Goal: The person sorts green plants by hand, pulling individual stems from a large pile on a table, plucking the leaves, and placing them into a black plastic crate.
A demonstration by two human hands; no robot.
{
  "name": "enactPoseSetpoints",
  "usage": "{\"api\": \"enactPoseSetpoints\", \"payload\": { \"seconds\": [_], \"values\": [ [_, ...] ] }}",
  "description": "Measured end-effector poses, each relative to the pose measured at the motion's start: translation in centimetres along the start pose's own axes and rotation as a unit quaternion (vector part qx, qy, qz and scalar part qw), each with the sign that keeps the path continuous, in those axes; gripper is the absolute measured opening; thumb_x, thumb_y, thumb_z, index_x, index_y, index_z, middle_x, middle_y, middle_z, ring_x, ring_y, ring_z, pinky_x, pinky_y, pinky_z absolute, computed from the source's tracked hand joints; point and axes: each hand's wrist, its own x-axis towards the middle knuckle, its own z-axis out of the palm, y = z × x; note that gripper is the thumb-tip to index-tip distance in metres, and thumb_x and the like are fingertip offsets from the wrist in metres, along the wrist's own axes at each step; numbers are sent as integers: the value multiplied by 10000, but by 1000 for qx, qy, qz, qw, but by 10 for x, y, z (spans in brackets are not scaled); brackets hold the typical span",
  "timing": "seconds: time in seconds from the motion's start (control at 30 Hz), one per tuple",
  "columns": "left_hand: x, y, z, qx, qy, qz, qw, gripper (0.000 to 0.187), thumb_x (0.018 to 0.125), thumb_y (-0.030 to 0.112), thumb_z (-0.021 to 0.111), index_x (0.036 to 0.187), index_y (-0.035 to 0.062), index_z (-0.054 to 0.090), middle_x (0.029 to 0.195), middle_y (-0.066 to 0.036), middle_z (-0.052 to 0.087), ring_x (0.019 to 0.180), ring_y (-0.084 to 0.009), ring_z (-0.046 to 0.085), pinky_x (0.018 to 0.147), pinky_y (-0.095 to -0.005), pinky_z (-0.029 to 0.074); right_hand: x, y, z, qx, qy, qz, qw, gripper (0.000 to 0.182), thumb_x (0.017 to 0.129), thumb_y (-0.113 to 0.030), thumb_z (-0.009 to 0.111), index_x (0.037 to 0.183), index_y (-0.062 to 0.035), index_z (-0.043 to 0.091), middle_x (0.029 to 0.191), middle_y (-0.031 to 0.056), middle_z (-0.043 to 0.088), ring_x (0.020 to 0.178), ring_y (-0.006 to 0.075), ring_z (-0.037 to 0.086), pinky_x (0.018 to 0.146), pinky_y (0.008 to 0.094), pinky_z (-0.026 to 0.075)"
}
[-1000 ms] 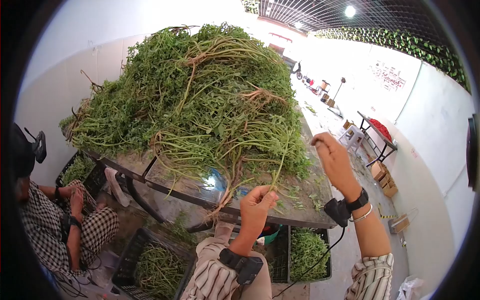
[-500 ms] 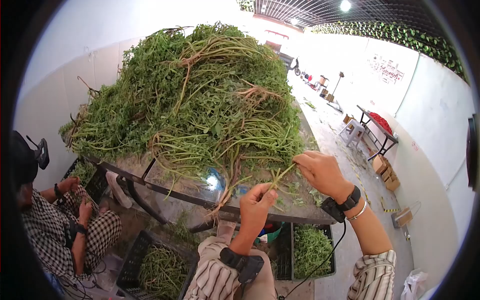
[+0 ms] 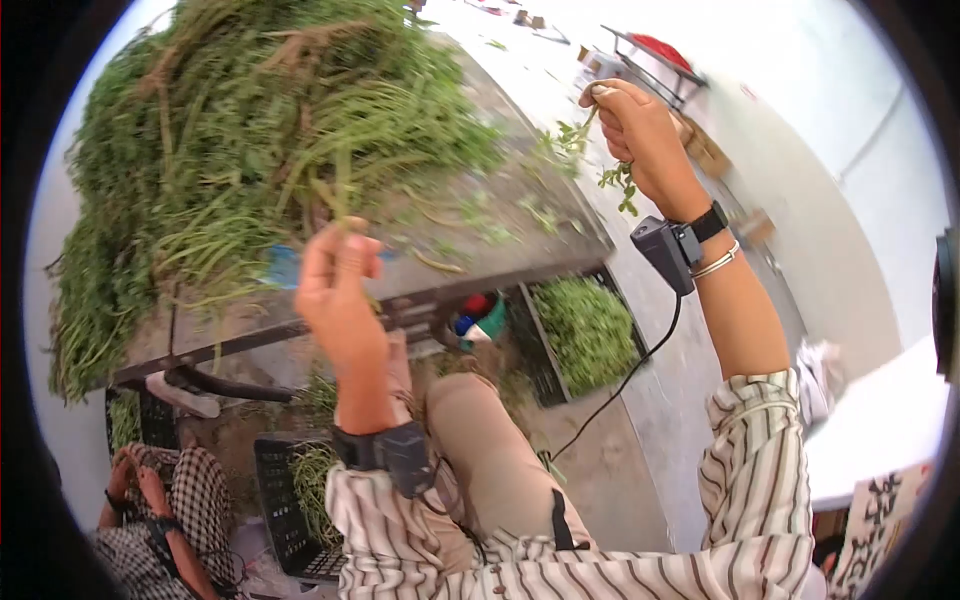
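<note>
My left hand (image 3: 343,285), blurred by motion, is closed in a pinch on green stems (image 3: 343,180) that stick up above its fingers at the front of the table. Out to the right, past the table's edge, my raised right hand (image 3: 645,140) is closed around a leafy green sprig (image 3: 622,182); some of its leaves hang below the fingers. A large heap of leafy greens (image 3: 240,130), with brown roots among the stems, covers much of the table (image 3: 500,255). Scattered stems and leaf bits lie between the heap and the table's right edge.
Below the table stands a black crate of greens (image 3: 585,335); another black crate (image 3: 280,500) with stems sits lower left. A person in checked clothes (image 3: 190,490) sits at left, hands together. A black cable (image 3: 640,360) hangs from my right wrist device.
My right hand has moved up and right, away from my left hand, with a sprig in it. My left hand has shifted left with stems. The view has tilted down and turned right.
</note>
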Motion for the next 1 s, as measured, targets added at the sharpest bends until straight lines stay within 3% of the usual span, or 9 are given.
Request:
{"api": "enactPoseSetpoints", "payload": {
  "seconds": [0.13,0.2,0.33,0.4,0.53,0.73,0.77,0.83,1.0],
  "values": [
    [1,-9,-3,-49,-2,8,999,134,896,105,523,955,8,594,759,-28,585,638,-75,500,561,-200,409,-51,40,-35,-21,44,65,997,202,849,-215,503,824,-46,612,574,-87,328,473,7,250,403,191,190],
    [1,-11,-2,-82,-18,14,996,151,917,127,495,973,13,577,767,-21,570,644,-73,496,560,-208,416,-71,63,-58,-128,106,128,978,227,851,-225,501,868,-32,619,591,-52,412,500,30,322,432,203,271],
    [1,-12,-2,-96,-28,25,995,163,928,145,479,972,15,566,754,-21,562,635,-72,486,552,-204,408,-88,140,-112,-272,127,105,948,272,854,-244,496,918,-12,624,662,33,571,587,108,499,545,246,400],
    [1,-13,-2,-103,-24,26,994,161,927,143,480,970,13,564,747,-21,559,630,-71,484,549,-203,405,-95,183,-141,-357,80,137,921,335,850,-258,501,1048,0,582,925,148,638,841,249,602,752,322,453],
    [0,-10,0,-70,3,22,997,151,920,131,485,964,7,560,721,-21,550,614,-76,478,536,-201,395,-124,251,-174,-487,17,60,871,472,821,-246,545,1225,-21,452,1216,223,495,1090,334,509,910,386,405],
    [-1,-9,8,-83,0,42,996,143,918,153,488,935,25,550,698,-6,547,582,-77,468,528,-223,403,-121,211,-115,-406,65,13,911,238,811,-132,530,982,13,608,915,165,634,855,274,602,792,343,450],
    [-3,-8,7,-85,-1,42,995,148,919,162,492,929,26,551,696,-2,547,584,-76,467,534,-225,402,-118,206,-105,-402,62,-1,914,238,811,-132,530,982,13,608,915,165,634,855,274,602,792,343,450],
    [-6,0,5,-87,10,39,995,172,920,190,501,922,28,559,691,8,540,594,-71,465,552,-226,399,-110,194,-90,-344,56,6,937,231,842,-113,499,1007,6,606,831,72,599,713,147,569,599,265,469],
    [-8,35,-18,-33,63,106,992,191,909,163,522,995,3,582,709,4,551,607,-64,464,550,-200,384,-103,110,-17,-248,-6,20,968,190,857,-83,483,955,9,617,831,50,585,658,102,542,545,229,452]
  ]
}}
